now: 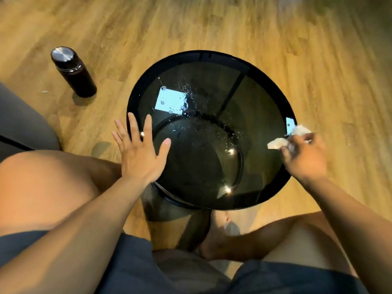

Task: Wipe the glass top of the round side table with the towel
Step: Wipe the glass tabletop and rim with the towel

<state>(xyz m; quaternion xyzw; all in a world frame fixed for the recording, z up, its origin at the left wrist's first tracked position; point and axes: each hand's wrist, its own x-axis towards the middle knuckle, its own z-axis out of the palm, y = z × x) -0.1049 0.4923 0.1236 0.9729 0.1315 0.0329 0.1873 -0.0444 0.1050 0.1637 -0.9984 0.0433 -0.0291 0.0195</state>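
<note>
towel [277,143] bunched in right hand [305,155] at glass top [201,162] edge.

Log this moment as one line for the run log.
right hand: grips towel, glass top right edge | left hand: open, spread at left rim | water droplets: on glass | bottle: standing on floor

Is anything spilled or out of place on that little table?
Yes: water droplets speckle the glass top, mostly across its far-left and middle. The right hand holds the towel at the right rim, away from most of them. A dark bottle stands on the floor.
</note>
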